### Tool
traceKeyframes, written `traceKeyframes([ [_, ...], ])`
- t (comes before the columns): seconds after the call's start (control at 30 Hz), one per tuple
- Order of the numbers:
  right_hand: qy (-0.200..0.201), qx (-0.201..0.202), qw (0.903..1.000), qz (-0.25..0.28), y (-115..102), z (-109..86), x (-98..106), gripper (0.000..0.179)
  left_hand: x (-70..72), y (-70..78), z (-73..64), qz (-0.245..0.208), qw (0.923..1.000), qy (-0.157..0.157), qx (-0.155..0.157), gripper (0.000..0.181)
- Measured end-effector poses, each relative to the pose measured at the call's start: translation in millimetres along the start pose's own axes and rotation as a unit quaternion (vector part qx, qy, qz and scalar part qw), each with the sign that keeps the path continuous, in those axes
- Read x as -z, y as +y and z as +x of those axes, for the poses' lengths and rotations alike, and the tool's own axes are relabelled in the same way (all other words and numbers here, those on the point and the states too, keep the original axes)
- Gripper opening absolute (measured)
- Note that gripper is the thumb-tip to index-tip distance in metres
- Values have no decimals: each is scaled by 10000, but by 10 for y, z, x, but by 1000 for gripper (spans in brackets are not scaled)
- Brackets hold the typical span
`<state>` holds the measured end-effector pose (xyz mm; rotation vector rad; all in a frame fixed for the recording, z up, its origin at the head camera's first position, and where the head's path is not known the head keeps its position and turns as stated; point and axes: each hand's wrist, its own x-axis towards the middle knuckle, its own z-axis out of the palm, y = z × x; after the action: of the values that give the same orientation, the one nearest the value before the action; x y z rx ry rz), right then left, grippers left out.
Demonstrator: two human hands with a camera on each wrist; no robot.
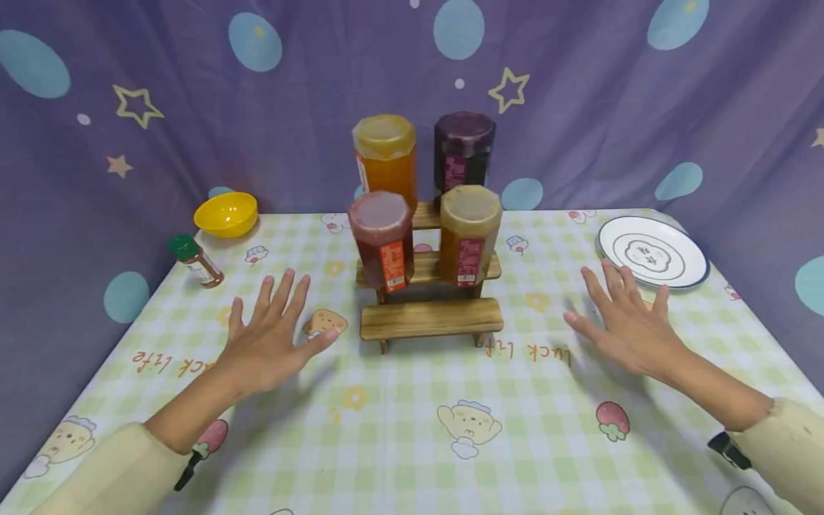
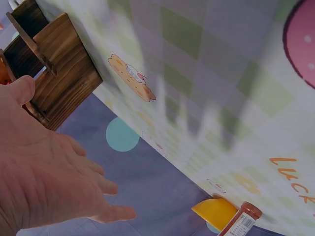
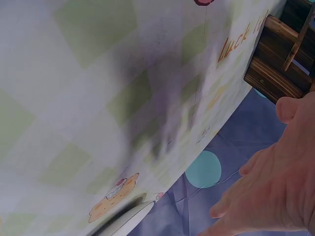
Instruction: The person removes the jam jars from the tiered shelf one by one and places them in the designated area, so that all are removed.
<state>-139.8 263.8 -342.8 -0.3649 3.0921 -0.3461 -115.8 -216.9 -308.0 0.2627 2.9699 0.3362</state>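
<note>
Fingers spread, my left hand (image 1: 267, 343) hovers above the checked tablecloth, left of a stepped wooden rack (image 1: 431, 318). My right hand (image 1: 634, 325) hovers the same way on the other side, near a white plate (image 1: 653, 254). Neither hand touches anything. On the rack's middle step stand a dark red jar (image 1: 381, 239) and a yellowish-brown jar (image 1: 470, 236). Behind them, higher up, are an orange jar (image 1: 386, 154) and a dark purple jar (image 1: 465, 154). The lowest step bears nothing. In the left wrist view the rack (image 2: 69, 69) shows its side.
A yellow bowl (image 1: 227, 214) sits at the table's back left corner. In front of it stands a small spice bottle (image 1: 198, 263) with a green cap. A purple patterned curtain (image 1: 309, 93) hangs behind the table and along both sides.
</note>
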Motion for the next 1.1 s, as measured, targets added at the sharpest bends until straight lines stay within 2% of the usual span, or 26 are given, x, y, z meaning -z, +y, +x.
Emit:
traceKeyframes([
  [0.37,-153,-33,9999,41,-19,25,48,82,13,6,-1,34,10000,-19,41,96],
  [0.6,249,2,9996,146,-29,133,322,82,7,75,58,-238,9994,256,-66,95],
  [0.7,510,-66,9982,324,-99,170,478,81,-1,125,87,-531,9976,442,-56,95],
  [0.83,828,-91,9939,718,-197,226,636,78,-26,201,129,-1103,9920,604,128,97],
  [0.93,974,123,9894,1068,-253,286,711,74,-53,242,147,-1621,9846,599,267,97],
  [1.1,1151,602,9779,1641,-329,392,764,65,-100,277,146,-2314,9706,593,306,92],
])
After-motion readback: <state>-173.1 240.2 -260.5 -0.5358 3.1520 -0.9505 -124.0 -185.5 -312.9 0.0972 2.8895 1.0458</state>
